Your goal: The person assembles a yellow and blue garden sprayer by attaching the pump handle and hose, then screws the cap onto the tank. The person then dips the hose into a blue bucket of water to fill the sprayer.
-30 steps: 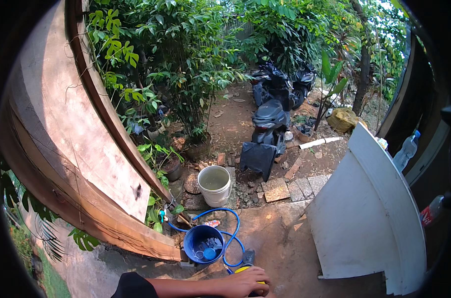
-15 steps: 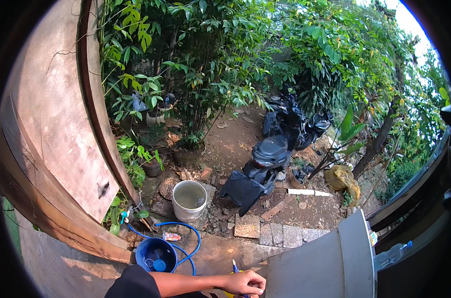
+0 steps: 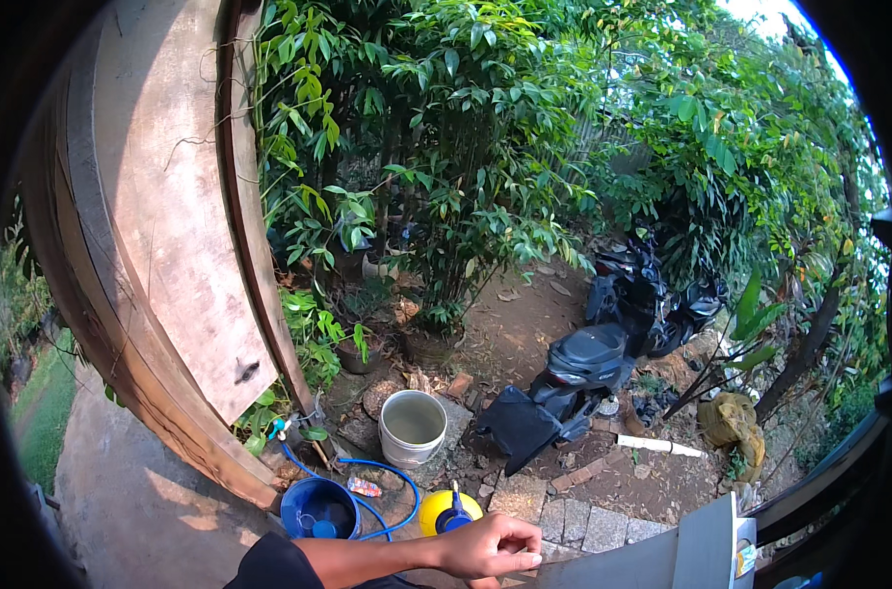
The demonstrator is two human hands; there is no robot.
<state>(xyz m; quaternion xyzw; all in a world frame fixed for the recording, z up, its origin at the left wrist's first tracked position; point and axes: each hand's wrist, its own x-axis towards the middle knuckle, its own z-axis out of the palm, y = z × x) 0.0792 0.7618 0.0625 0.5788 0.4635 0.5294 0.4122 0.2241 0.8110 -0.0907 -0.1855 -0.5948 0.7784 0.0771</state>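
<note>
My left hand (image 3: 495, 546) reaches in from the lower edge, dark sleeve behind it. Its fingers are curled with the thumb tucked toward them, and what they hold, if anything, is hidden. Just beyond the hand stands a yellow pump sprayer (image 3: 432, 510) with a blue top (image 3: 454, 514), partly covered by the hand. Whether the hand touches it I cannot tell. A sliver of skin shows beneath my left hand at the lower edge, seemingly part of my right hand (image 3: 482, 583), with its fingers mostly hidden.
A blue bucket (image 3: 318, 508) stands left of the sprayer, a blue hose (image 3: 414, 491) curving beside it. Farther off are a white bucket of water (image 3: 412, 454) and a dark motorbike (image 3: 588, 355). At lower right is a grey panel (image 3: 652, 555); a wooden-framed wall (image 3: 181, 245) rises at left.
The view has shifted, so the buckets and motorbike sit farther right and lower. The yellow sprayer, earlier mostly hidden, now shows beyond my left hand, which stays curled.
</note>
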